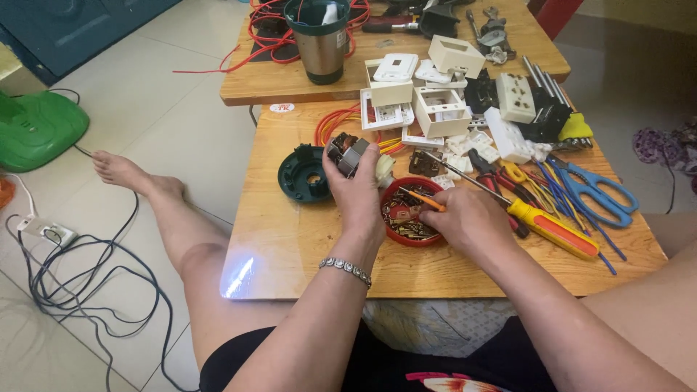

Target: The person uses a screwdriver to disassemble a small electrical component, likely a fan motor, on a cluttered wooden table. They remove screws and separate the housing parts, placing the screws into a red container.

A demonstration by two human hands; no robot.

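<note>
Green housing (305,174) lay left of the small motor (347,154), which was gripped by the left hand (357,190). Over the red bowl (411,210), a small orange tool (422,201) was pinched by the right hand (472,221); blue scissors (597,192) lay rightmost.

Left hand (357,190) grips a motor (347,154); right hand (465,221) over red bowl (410,237).

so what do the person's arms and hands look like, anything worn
Both arms are bare, with no sleeves and no gloves on the hands. The left hand has a silver-coloured bracelet of linked stones at the wrist. The right hand and its wrist show nothing worn.
</note>
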